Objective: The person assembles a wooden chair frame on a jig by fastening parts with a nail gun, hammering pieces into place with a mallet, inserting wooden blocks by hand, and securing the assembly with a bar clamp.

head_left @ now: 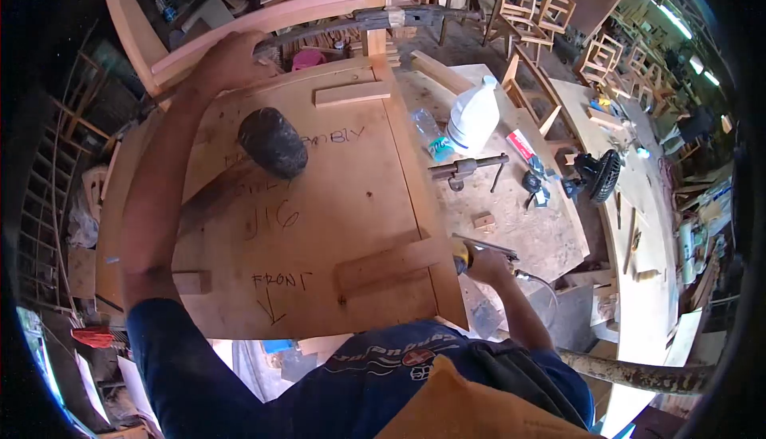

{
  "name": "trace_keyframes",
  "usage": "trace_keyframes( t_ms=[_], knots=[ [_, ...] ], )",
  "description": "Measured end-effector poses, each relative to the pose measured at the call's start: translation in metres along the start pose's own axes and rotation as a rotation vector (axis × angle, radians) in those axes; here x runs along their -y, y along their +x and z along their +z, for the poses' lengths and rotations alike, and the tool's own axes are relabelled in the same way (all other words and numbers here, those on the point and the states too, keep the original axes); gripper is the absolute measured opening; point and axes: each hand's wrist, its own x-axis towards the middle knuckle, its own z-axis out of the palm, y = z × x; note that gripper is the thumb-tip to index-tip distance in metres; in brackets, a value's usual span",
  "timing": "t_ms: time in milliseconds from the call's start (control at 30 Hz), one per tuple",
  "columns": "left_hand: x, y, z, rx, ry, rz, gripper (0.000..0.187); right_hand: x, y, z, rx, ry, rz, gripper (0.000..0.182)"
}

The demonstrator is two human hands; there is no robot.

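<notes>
My left hand [233,58] reaches to the far edge of the board, its fingers curled at a dark metal bar clamp [351,23] that runs along a wooden chair frame [255,21]. In my right hand [488,267], at the board's right edge, is a yellow and black air nail gun [460,255], partly hidden by the hand. The plywood jig board [319,200] lies before me with handwriting and wood blocks on it. A black mallet head [273,142] rests on the board near my left forearm.
To the right, a worktable [550,232] holds a white jug [474,116], a plastic bottle [433,134], a metal clamp [467,170] and a small wood block [483,221]. An air hose [542,281] trails from the nail gun. A black fan [600,176] and several chair frames [523,8] stand beyond.
</notes>
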Motion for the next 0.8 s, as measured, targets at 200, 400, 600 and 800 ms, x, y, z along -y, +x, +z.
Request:
trace_keyframes(
  t_ms=[200,400,600,800],
  knots=[
    [0.011,0.029,0.019,0.046,0.256,-0.076,0.052,0.001,0.013,0.048,-0.011,-0.096,-0.114,0.070],
    [-0.004,0.021,0.023,-0.003,0.299,-0.068,0.049,-0.010,0.079,-0.152,-0.674,0.175,-0.336,0.021],
    [0.025,0.021,0.044,-0.055,0.334,0.029,0.062,0.065,0.218,-0.456,-1.398,0.259,-0.435,0.042],
    [0.024,0.019,0.048,-0.168,0.506,0.055,0.035,0.089,0.400,-0.539,-1.126,0.248,-0.340,0.044]
  ],
)
